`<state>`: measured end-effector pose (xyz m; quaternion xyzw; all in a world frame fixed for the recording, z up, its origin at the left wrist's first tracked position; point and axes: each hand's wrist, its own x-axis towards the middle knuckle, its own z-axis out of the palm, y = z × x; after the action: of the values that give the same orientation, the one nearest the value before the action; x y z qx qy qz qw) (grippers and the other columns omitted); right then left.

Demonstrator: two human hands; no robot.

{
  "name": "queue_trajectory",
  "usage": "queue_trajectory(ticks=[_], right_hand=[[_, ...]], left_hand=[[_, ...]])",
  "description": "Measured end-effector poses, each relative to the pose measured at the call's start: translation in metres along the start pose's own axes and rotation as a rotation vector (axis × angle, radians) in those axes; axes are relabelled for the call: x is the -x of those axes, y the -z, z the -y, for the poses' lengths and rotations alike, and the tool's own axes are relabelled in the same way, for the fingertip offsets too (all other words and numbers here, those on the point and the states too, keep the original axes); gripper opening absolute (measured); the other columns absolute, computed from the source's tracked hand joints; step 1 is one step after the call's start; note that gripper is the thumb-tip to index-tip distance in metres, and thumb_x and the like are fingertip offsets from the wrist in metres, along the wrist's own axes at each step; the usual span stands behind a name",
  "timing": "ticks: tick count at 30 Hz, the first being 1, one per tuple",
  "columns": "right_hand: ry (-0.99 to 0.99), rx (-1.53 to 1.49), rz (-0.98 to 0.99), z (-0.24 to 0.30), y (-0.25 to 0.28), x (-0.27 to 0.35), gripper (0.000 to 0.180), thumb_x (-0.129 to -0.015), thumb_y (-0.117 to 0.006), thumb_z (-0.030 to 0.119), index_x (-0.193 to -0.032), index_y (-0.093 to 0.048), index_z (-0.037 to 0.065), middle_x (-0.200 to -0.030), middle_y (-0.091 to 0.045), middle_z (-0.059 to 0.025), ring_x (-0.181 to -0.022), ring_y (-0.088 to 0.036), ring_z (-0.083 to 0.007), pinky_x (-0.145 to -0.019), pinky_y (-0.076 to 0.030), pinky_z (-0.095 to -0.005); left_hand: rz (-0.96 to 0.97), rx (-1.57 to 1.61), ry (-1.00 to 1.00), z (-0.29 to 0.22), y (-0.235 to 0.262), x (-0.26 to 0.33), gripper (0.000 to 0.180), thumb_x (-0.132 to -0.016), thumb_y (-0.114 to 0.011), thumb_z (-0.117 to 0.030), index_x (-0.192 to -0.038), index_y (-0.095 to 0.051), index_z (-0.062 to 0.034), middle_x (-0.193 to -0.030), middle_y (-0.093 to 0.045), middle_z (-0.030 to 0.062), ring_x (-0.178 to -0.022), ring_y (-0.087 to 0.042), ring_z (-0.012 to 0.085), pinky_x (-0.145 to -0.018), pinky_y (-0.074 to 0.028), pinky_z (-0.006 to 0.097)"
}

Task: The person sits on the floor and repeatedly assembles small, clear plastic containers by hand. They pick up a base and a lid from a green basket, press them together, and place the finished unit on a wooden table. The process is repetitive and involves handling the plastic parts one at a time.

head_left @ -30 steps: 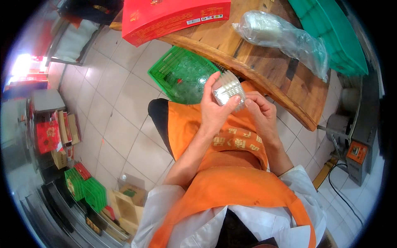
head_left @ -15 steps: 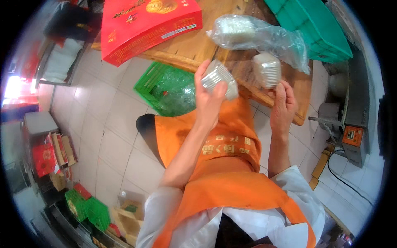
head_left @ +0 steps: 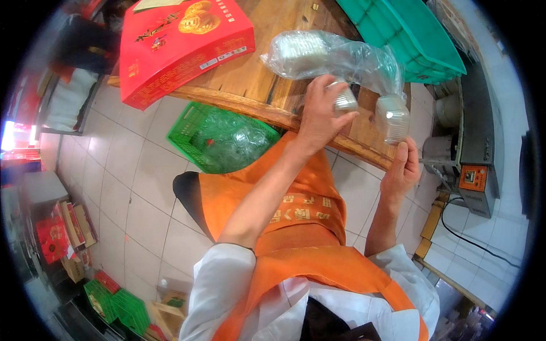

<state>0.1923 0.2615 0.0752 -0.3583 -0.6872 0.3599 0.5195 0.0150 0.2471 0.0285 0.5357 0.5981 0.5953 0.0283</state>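
My left hand (head_left: 323, 113) is over the near edge of the wooden table (head_left: 250, 74), its fingers and thumb closed about a stack of clear ribbed plastic trays (head_left: 345, 99). Part of that stack is hidden behind the hand. To the right, my right hand (head_left: 401, 170) pinches the lower end of another nested stack of clear trays (head_left: 392, 120) between thumb and fingers. Just beyond both hands lies a clear plastic bag (head_left: 364, 62), with more stacked trays (head_left: 302, 48) inside its left part.
A red printed carton (head_left: 187, 51) stands on the table's left. Beyond the bag is a teal plastic crate (head_left: 409, 34). Below the table's front edge, a green crate (head_left: 185, 133) holds crumpled clear plastic (head_left: 233, 136). A dark machine with an orange panel (head_left: 472, 177) stands at right.
My left hand has moved right and away from me over the table with its stack, turning it. My right hand and its stack have shifted slightly right and nearer me. The whole view has shifted too.
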Motion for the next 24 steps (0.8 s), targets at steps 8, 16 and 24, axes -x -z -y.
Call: queue_trajectory(ticks=[8, 16, 24], right_hand=[[-0.041, -0.089, 0.06, 0.01, -0.015, -0.001, 0.018, -0.085, -0.044, 0.008, -0.095, -0.054, -0.002, -0.095, -0.053, -0.0036, -0.086, -0.047, -0.0085, -0.077, -0.036, -0.0208], [-0.393, -0.495, 0.705, 0.033, -0.098, 0.072, 0.016, -0.084, -0.045, 0.006, -0.095, -0.054, -0.001, -0.093, -0.052, -0.0026, -0.087, -0.046, -0.008, -0.075, -0.037, -0.0204], [-0.306, -0.37, 1.202, 0.039, -0.144, 0.115, 0.012, -0.08, -0.049, 0.005, -0.086, -0.055, -0.002, -0.081, -0.053, -0.0059, -0.075, -0.05, -0.0119, -0.064, -0.04, -0.0229]], left_hand=[[0.193, -0.417, -0.251, -0.009, 0.001, -0.016, 0.04, -0.066, -0.059, -0.011, -0.105, -0.049, -0.0049, -0.113, -0.042, 0.0113, -0.108, -0.037, 0.0272, -0.091, -0.03, 0.037], [-0.427, 0.621, 0.683, -0.046, 0.095, 0.079, 0.034, -0.087, -0.04, -0.023, -0.115, -0.041, -0.0041, -0.11, -0.045, 0.0092, -0.096, -0.045, 0.0152, -0.081, -0.038, 0.027], [-0.585, 0.454, 0.944, -0.046, 0.155, 0.154, 0.033, -0.088, -0.041, -0.03, -0.108, -0.045, -0.0045, -0.089, -0.046, 0.0022, -0.076, -0.044, 0.0075, -0.065, -0.038, 0.021]])
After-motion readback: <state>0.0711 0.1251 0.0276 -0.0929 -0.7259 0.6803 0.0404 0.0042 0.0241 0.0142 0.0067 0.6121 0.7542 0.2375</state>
